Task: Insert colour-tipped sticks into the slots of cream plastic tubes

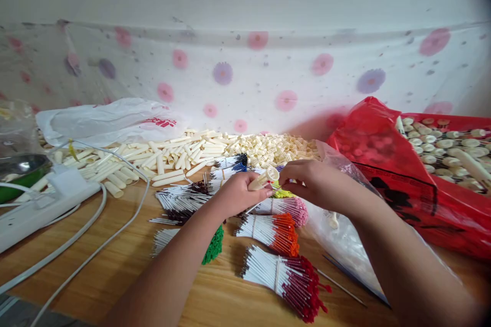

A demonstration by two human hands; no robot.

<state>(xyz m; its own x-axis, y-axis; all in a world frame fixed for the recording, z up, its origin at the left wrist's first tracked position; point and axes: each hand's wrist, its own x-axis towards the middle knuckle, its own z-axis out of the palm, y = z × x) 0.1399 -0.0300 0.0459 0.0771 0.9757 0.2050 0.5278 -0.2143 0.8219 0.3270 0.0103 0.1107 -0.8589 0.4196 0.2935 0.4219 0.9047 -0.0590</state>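
Observation:
My left hand (pixel 240 194) is wrapped round a cream plastic tube (pixel 264 179), whose open end points up and to the right. Small red specks show at that end. Close beside the tube's mouth is my right hand (pixel 303 176), fingers bent and pinched together; what they hold is hidden. Below my hands lie banded bundles of thin white sticks with coloured tips: a pink bundle (pixel 286 208), an orange bundle (pixel 270 232), a dark red bundle (pixel 282 276) and a green bundle (pixel 213 245). Dark-tipped sticks (pixel 184 199) lie left of my left hand.
Loose cream tubes (pixel 172 156) and a heap of small cream pieces (pixel 276 148) line the back. On the right, a red plastic bag (pixel 368 148) holds filled tubes beside a clear bag (pixel 345 245). A power strip (pixel 49 207) with white cables lies left.

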